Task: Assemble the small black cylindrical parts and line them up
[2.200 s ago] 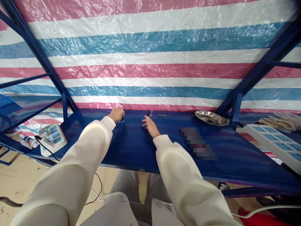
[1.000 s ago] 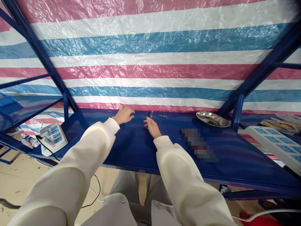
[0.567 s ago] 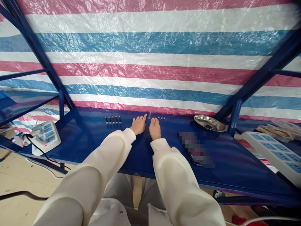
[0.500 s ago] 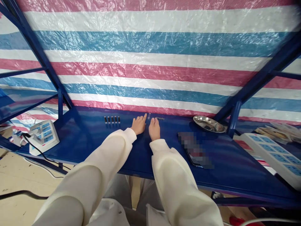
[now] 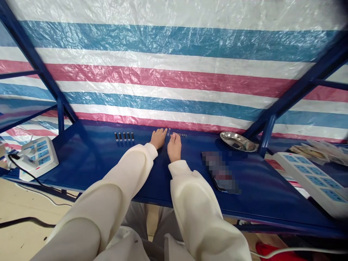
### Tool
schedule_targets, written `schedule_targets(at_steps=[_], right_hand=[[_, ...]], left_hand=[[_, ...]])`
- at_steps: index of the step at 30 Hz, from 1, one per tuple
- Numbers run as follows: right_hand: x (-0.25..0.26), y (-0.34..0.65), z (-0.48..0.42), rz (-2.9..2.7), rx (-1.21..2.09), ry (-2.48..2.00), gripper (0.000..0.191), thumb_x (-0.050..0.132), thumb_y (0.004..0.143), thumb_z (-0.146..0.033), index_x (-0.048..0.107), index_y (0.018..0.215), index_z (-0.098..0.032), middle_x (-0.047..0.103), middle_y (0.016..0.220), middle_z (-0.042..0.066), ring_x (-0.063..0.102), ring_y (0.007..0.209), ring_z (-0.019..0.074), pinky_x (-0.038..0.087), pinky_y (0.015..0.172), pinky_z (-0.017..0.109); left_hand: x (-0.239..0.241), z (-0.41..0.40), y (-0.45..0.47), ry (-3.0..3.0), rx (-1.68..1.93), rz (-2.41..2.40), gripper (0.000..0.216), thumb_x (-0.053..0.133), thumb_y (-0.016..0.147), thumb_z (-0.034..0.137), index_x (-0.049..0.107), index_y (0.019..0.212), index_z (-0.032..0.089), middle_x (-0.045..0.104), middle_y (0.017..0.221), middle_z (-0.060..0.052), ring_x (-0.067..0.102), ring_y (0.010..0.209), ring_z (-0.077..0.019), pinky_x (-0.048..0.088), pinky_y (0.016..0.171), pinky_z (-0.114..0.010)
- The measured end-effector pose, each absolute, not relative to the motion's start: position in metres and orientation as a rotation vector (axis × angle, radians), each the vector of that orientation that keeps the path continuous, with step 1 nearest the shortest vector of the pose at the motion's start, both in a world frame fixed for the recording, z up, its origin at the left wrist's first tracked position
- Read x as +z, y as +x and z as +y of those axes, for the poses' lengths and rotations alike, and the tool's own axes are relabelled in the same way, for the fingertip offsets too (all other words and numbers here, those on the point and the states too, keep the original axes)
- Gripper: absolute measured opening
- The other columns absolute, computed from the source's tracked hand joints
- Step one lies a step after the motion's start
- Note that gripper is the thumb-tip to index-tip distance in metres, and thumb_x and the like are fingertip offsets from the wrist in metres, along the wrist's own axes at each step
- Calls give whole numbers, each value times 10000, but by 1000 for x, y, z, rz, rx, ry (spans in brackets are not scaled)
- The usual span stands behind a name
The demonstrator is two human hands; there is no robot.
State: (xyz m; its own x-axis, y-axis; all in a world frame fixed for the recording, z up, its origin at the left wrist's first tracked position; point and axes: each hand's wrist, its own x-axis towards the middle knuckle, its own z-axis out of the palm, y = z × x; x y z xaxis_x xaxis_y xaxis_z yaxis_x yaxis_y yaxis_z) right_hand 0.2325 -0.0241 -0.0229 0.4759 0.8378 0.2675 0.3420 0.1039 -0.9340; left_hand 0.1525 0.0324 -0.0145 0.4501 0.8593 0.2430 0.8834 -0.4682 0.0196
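My left hand (image 5: 158, 138) rests on the blue table with its fingers stretched forward, the index fingertip beside a small clear tube (image 5: 169, 132). Just right of the tube is my right hand (image 5: 174, 146), its thumb and fingers drawn together; whatever they may hold is too small to make out. Past its fingertips runs a row of several small shiny metal pieces (image 5: 182, 135), partly hidden by the hand. To the left, several short black cylinders with light lower ends (image 5: 124, 136) stand in a line.
On the right of the blue table (image 5: 108, 159) are an oval metal dish (image 5: 238, 141) and a blurred-out, phone-like dark object (image 5: 220, 172). White power strips (image 5: 40, 157) with blue sockets sit at both ends. Blue frame posts and a striped plastic sheet (image 5: 163, 83) bound the back.
The view has shifted slightly, moving the table left in the picture. My right hand's fingertips have closed together near the metal pieces. My left hand stays by the clear tube.
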Motion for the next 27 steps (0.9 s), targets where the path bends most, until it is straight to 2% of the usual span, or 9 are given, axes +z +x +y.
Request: schedule_targets(at_steps=[3, 5, 8, 11, 16, 21, 27], right_hand=[[-24, 234, -22, -1104, 484, -1491, 451, 236, 895, -384, 492, 1177, -141, 545, 1204, 163, 490, 1120, 220, 343, 987, 386], [-27, 235, -21, -1132, 461, -1515, 440, 251, 890, -357, 510, 1165, -130, 546, 1197, 170, 480, 1132, 225, 337, 995, 389], [-34, 235, -18, -1255, 449, -1604, 408, 305, 868, -302, 549, 1142, -124, 538, 1209, 179, 454, 1171, 242, 327, 1007, 414], [-43, 232, -17, -1439, 404, -1726, 401, 372, 849, -276, 563, 1165, -119, 452, 1327, 194, 370, 1267, 272, 273, 1047, 459], [-49, 229, -14, -1624, 328, -1890, 481, 408, 856, -261, 466, 1312, -117, 329, 1440, 184, 244, 1351, 302, 189, 1077, 506], [-51, 229, -3, -1675, 335, -1993, 531, 398, 880, -321, 394, 1377, -135, 272, 1471, 189, 192, 1367, 324, 128, 1073, 550], [-54, 233, 14, -1643, 353, -1989, 542, 399, 877, -360, 374, 1390, -187, 267, 1483, 146, 169, 1373, 317, 84, 1058, 596]], left_hand=[[-6, 32, 152, -2606, -406, -1550, 312, 366, 876, 136, 548, 1128, 124, 582, 1098, -136, 524, 1032, -242, 406, 822, -362], [-1, 28, 151, -2609, -497, -1606, 231, 407, 870, 164, 587, 1011, 130, 608, 1038, -121, 556, 977, -229, 416, 796, -340], [5, 13, 146, -2574, -751, -1760, 151, 481, 849, 230, 593, 922, 160, 627, 971, -85, 583, 883, -194, 427, 735, -299], [8, -6, 136, -2518, -1025, -1871, 116, 511, 827, 270, 579, 803, 179, 626, 846, -50, 577, 786, -162, 420, 672, -271], [1, -29, 115, -2529, -1401, -1869, 223, 535, 793, 278, 486, 598, 180, 548, 633, 8, 504, 611, -109, 400, 632, -243], [-7, -40, 108, -2543, -1730, -2027, 297, 512, 808, 309, 469, 546, 176, 493, 523, 34, 465, 527, -88, 389, 573, -223], [-9, -39, 110, -2440, -1977, -2111, 281, 528, 804, 316, 475, 567, 174, 514, 534, 37, 486, 515, -79, 406, 566, -215]])
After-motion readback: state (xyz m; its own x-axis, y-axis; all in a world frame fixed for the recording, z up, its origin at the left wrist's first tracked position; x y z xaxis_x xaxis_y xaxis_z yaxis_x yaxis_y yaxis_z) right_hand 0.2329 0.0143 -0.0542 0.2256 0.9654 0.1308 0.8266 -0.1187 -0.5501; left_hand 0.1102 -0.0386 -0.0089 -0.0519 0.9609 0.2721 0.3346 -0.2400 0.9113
